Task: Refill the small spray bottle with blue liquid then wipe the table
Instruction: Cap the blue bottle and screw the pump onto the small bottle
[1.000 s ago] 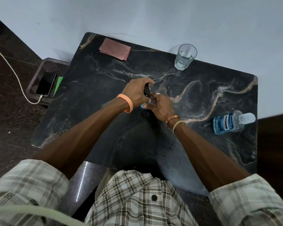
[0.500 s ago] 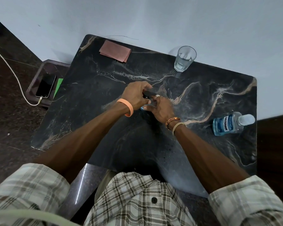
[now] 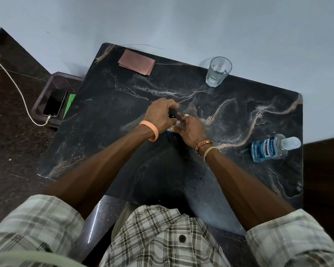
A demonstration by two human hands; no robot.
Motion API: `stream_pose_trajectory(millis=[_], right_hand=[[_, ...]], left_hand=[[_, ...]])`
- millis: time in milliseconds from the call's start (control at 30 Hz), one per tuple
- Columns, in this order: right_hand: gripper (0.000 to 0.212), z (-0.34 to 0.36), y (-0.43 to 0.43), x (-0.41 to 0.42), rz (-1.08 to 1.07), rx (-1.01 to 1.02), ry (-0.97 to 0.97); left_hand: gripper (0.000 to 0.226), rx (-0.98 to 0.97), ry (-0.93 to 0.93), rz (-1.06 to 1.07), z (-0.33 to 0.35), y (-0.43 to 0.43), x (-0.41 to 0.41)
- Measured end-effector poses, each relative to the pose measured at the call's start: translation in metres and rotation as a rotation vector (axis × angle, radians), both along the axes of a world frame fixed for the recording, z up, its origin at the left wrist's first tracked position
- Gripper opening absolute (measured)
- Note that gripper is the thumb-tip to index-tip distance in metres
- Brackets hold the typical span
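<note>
Both my hands meet over the middle of the black marble table. My left hand grips the black spray cap of the small spray bottle. My right hand holds the bottle's body, of which only a light blue sliver shows between the hands. A mouthwash bottle with blue liquid stands on the table's right side, cap on. A folded pink cloth lies at the far left corner.
A clear drinking glass stands at the table's far edge by the wall. Left of the table, a lower stand holds a phone on a white charging cable. The table's right edge runs just past the mouthwash bottle.
My left hand has shifted its hold on the black cap, which now lies more sideways between the hands. The hands stay together at the table's middle; nothing else moved.
</note>
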State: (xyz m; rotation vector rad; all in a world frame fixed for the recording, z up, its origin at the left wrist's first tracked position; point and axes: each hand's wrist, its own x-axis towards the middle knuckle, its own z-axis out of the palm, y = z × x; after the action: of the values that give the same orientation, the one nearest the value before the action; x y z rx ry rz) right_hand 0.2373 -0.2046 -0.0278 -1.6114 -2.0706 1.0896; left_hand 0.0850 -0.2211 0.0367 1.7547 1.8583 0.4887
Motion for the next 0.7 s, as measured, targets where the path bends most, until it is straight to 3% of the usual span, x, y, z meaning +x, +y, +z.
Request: stream_pose_trajectory(millis=[700], right_hand=[[0.050, 0.0012, -0.0029, 0.0003, -0.005, 0.010, 0.035]], left_hand=[[0.044, 0.025, 0.043, -0.060, -0.0050, -0.0030, -0.0011]])
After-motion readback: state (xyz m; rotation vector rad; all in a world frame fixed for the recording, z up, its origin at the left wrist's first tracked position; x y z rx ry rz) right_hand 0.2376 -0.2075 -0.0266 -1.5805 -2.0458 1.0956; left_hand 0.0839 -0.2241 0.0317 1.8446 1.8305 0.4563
